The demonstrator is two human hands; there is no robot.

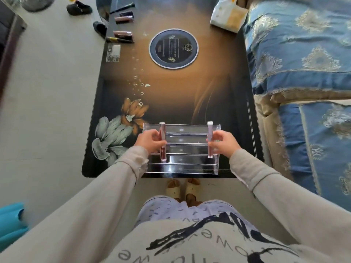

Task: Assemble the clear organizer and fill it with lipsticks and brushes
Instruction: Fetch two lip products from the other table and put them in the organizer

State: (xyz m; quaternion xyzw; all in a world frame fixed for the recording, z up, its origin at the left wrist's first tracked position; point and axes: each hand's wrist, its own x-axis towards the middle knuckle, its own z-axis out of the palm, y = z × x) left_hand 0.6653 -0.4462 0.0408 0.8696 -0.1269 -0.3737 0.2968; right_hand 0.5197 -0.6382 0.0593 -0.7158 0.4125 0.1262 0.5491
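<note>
A clear stepped organizer [182, 166] stands at the near edge of the dark table [171, 92]. My left hand [149, 141] grips a dark-red lipstick tube [162, 147], upright over the organizer's left side. My right hand [223, 142] holds a pale pink lipstick tube [210, 139] upright over the right side. Far back on the left of the table lie more lipsticks [124, 16], another lipstick [122, 34], a gold-handled brush [118, 40] and a dark brush [122, 8].
A round black plate [173, 48] is set into the table's middle. A white and yellow bag [228, 15] sits at the far right corner. A blue bedspread [303, 54] borders the right side. Slippers [78, 7] lie on the floor at left.
</note>
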